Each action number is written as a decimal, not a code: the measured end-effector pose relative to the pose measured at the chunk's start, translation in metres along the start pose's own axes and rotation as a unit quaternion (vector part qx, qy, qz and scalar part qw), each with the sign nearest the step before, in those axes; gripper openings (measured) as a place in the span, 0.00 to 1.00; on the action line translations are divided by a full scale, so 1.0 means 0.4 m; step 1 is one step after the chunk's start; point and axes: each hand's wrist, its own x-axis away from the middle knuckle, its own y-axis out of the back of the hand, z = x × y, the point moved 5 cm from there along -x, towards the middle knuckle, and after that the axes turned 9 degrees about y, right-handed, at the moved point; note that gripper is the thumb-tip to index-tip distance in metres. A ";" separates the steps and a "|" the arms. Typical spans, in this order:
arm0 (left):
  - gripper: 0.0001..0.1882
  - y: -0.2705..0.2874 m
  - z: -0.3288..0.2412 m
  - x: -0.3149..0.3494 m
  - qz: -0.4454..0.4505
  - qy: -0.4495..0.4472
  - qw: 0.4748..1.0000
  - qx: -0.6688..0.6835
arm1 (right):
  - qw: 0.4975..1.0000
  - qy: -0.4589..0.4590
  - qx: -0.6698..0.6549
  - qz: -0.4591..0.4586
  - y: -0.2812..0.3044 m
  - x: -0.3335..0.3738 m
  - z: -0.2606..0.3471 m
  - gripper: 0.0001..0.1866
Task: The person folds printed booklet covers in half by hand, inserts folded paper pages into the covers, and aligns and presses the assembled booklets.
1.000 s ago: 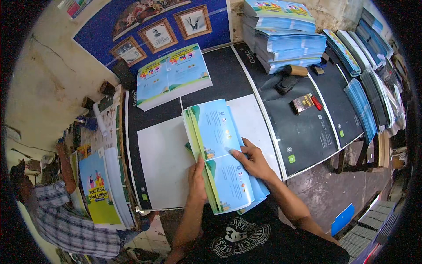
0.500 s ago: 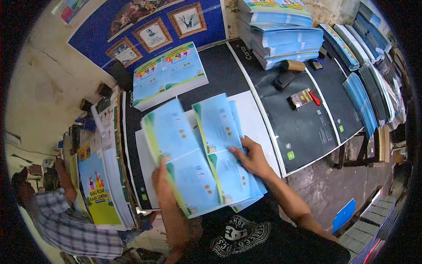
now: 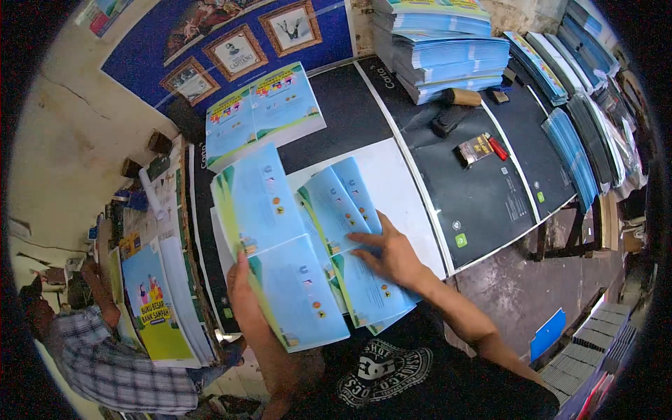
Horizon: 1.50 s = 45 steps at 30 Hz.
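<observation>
Along its near left edge, my left hand (image 3: 246, 292) grips a stack of light-blue printed sheets (image 3: 269, 199), its thumb on top and its other fingers hidden beneath. To the right, a second set of matching blue sheets (image 3: 364, 290) lies fanned, partly under the first. My right hand (image 3: 397, 255) rests on that set's right side, with two digits stretched apart over the top sheet. A white sheet (image 3: 392, 183) lies under the papers on the black-covered table (image 3: 336, 94). Behind them sits a thick stack of colourful printed covers (image 3: 287, 105).
A tall pile of blue booklets (image 3: 448, 59) stands at the back right, near a brown roll (image 3: 463, 96), a small pack (image 3: 474, 150) and a red lighter (image 3: 498, 148). More stacks (image 3: 570, 154) line the right edge. At left, a person in a plaid shirt (image 3: 119, 357) sits beside stacked covers (image 3: 157, 301).
The left sheets have shifted left, apart from the right ones. My right hand has moved its digits further over the right set, which now shows more fanned edges.
</observation>
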 end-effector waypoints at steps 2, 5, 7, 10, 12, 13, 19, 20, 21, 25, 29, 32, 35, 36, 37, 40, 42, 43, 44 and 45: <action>0.19 -0.006 -0.019 0.005 -0.007 -0.008 1.000 0.021 | 0.999 -0.023 0.049 0.008 -0.003 0.001 0.006 0.16; 0.21 -0.050 -0.033 0.041 -0.040 -0.022 0.999 0.027 | 0.999 -0.017 0.040 -0.006 -0.008 0.000 -0.001 0.15; 0.22 -0.041 0.031 0.000 -0.038 0.021 0.986 -0.159 | 0.999 0.002 0.031 -0.017 0.004 -0.004 0.005 0.16; 0.24 -0.057 0.203 -0.051 0.050 0.060 0.973 -0.217 | 0.943 -0.126 -0.292 -0.103 0.009 0.002 -0.046 0.22; 0.25 -0.106 0.262 -0.038 0.094 0.051 0.983 -0.148 | 0.957 -0.121 -0.258 -0.058 0.028 -0.006 -0.041 0.26; 0.25 -0.114 0.263 -0.035 0.097 0.054 0.983 -0.148 | 0.977 -0.096 -0.189 -0.021 0.039 -0.012 -0.025 0.26; 0.25 -0.110 0.296 -0.051 0.119 0.139 0.983 0.001 | 0.974 -0.121 -0.194 -0.010 0.039 -0.009 -0.025 0.25; 0.25 -0.106 0.292 -0.053 0.121 0.136 0.983 0.007 | 0.974 -0.114 -0.197 -0.014 0.038 -0.009 -0.026 0.25; 0.25 -0.109 0.286 -0.053 0.125 0.134 0.983 0.012 | 0.974 -0.113 -0.198 -0.013 0.038 -0.009 -0.029 0.25; 0.29 -0.089 0.230 -0.047 0.109 0.115 0.986 -0.045 | 0.969 -0.118 -0.219 -0.006 0.028 -0.007 -0.044 0.23; 0.25 0.015 0.159 -0.086 0.040 0.076 0.996 -0.007 | 0.971 -0.081 -0.224 -0.018 0.038 -0.008 -0.040 0.24; 0.22 0.034 0.056 -0.057 0.019 0.037 0.999 0.033 | 0.982 -0.041 -0.145 -0.110 0.062 -0.014 -0.022 0.33; 0.22 0.007 -0.004 -0.017 0.038 0.038 0.993 0.104 | 0.998 0.003 -0.049 -0.046 0.047 -0.014 -0.019 0.41; 0.22 0.013 -0.003 -0.017 0.021 0.033 0.992 0.117 | 0.998 -0.005 -0.060 -0.036 0.049 -0.014 -0.013 0.40; 0.22 0.018 0.002 -0.017 0.005 0.029 0.991 0.130 | 0.998 -0.004 -0.061 -0.034 0.046 -0.016 -0.009 0.40; 0.26 0.030 0.068 -0.049 -0.037 0.028 0.999 0.021 | 0.997 -0.030 -0.050 -0.042 0.045 -0.011 -0.005 0.40; 0.25 0.010 0.120 -0.065 0.000 0.052 0.999 -0.002 | 0.995 -0.012 -0.057 -0.076 0.045 -0.005 -0.004 0.38; 0.25 0.002 0.143 -0.074 0.034 0.072 0.996 -0.026 | 0.996 -0.011 -0.055 -0.076 0.047 -0.005 -0.005 0.38; 0.25 0.009 0.166 -0.092 0.048 0.065 0.995 -0.053 | 0.998 0.017 -0.032 -0.046 0.043 -0.006 0.000 0.39; 0.25 -0.018 0.166 -0.082 0.052 0.067 0.995 -0.052 | 0.999 0.042 -0.008 -0.017 0.040 -0.006 -0.001 0.40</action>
